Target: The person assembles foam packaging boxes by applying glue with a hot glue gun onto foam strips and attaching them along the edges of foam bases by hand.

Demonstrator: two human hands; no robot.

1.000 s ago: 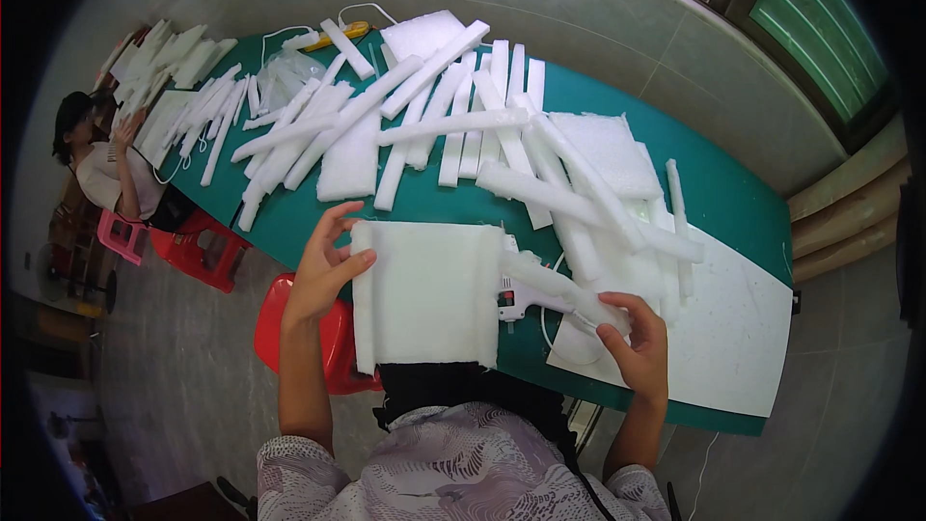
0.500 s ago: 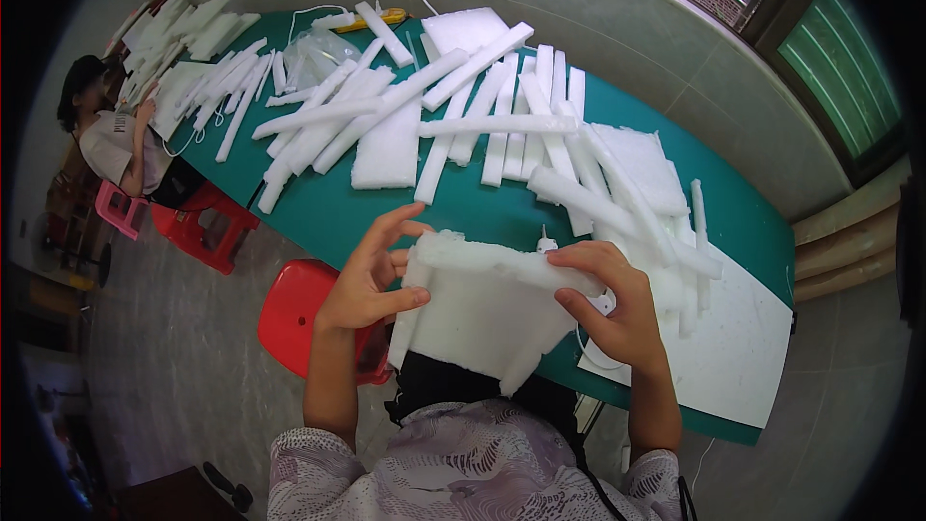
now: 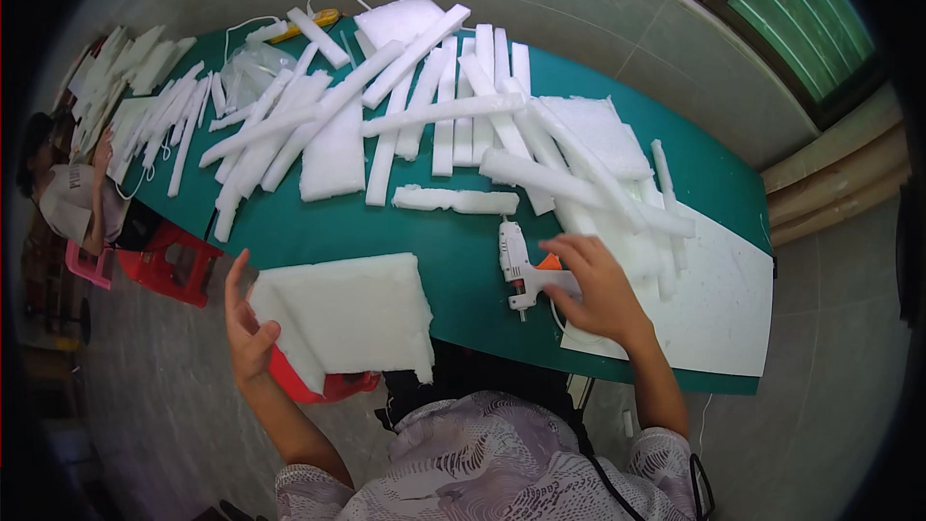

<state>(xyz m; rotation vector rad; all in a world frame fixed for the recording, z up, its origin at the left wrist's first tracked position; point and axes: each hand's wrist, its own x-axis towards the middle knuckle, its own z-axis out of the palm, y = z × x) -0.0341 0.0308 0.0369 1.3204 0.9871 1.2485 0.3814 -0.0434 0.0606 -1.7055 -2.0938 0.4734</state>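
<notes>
Foam fills a green desk as a seated person works: the left hand, fingers spread, steadies a white foam slab overhanging the near edge, while the right hand grips a white glue gun lying beside it; foam strips are heaped behind.

The scene is lit evenly and brightly by soft daylight, seemingly from the window at upper right. Only faint shadows are cast beneath the foam strips. Straight edges are bent by fisheye distortion, and black vignetting is seen at the rim. Slight motion blur is shown on the left hand.
</notes>
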